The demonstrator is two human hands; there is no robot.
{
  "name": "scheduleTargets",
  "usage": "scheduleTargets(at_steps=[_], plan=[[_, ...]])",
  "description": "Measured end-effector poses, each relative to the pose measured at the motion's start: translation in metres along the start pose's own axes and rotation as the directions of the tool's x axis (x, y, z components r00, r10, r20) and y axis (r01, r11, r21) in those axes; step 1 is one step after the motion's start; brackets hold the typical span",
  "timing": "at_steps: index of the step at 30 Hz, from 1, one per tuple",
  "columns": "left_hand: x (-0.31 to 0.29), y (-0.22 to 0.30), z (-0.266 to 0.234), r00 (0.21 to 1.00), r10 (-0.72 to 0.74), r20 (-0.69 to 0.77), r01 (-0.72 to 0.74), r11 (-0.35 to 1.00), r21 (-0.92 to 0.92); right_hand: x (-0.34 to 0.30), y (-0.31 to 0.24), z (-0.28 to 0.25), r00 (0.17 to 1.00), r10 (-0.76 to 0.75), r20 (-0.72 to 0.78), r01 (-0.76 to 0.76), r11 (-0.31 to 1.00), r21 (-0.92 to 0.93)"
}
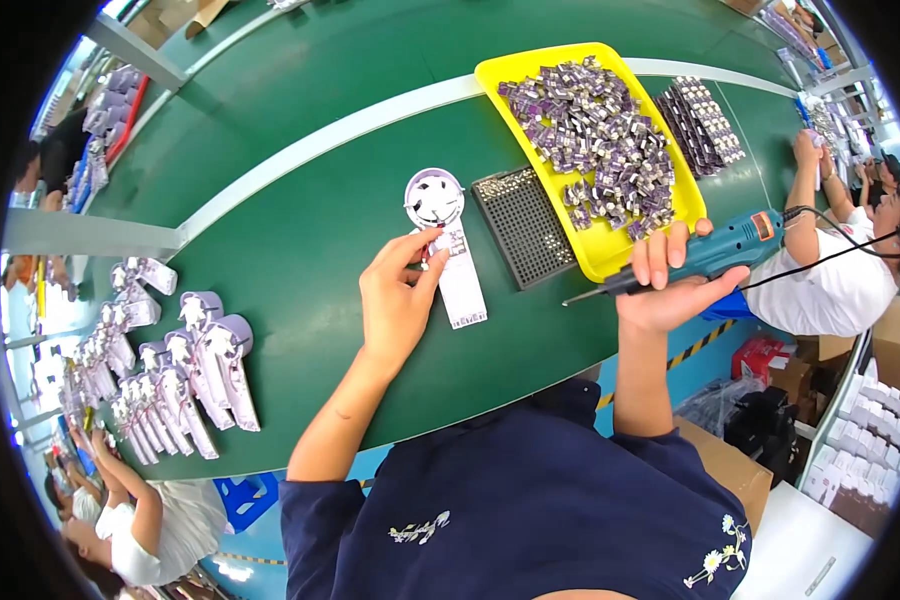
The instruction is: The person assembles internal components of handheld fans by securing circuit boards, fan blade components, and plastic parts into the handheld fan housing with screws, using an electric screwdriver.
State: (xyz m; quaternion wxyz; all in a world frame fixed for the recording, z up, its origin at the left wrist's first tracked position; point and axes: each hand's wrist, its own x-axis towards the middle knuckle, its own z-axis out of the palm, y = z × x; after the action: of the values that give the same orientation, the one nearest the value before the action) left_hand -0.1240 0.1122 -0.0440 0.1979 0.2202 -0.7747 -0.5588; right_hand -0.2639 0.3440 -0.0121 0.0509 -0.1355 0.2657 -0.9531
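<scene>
A white plastic housing (463,290) with a round cup-shaped end and a long flat handle lies on the green bench in front of me. My left hand (400,290) is over its middle, thumb and fingers pinched together where the round end meets the handle. What they grip there is too small to make out. In my right hand (660,285) is a teal electric screwdriver (735,243), held off the bench. Its thin bit points left, apart from the housing. A black holder with rows of holes (520,240), with screws at its far end, lies between the housing and a yellow tray (592,255).
Small purple-and-white parts (610,140) are heaped in the yellow tray. Stacked strips of similar parts (705,125) lie right of it. Several assembled white housings (175,390) stand in rows at left. Co-workers sit on both sides. A black cord trails from the screwdriver.
</scene>
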Motion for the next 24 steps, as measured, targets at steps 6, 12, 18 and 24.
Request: scheduleTargets(at_steps=[6,12,18,24], plan=[[-0.007,-0.006,0.015,0.991,-0.052,-0.126,0.042,0.996,-0.082,-0.011,-0.007,-0.021,0.982,0.099,-0.162,-0.066,0.978,0.198],[0.006,0.02,0.019,0.971,-0.194,-0.14,0.183,0.979,-0.088,-0.028,0.011,-0.025,0.979,0.138,-0.151,-0.117,0.983,0.14],[0.004,0.006,0.024,0.957,-0.233,-0.174,0.193,0.957,-0.216,-0.039,0.013,-0.038,0.974,0.127,-0.19,-0.105,0.987,0.12],[-0.002,0.013,0.023,0.936,-0.302,-0.18,0.222,0.905,-0.363,-0.037,0.006,-0.037,0.96,0.122,-0.253,-0.093,0.988,0.124]])
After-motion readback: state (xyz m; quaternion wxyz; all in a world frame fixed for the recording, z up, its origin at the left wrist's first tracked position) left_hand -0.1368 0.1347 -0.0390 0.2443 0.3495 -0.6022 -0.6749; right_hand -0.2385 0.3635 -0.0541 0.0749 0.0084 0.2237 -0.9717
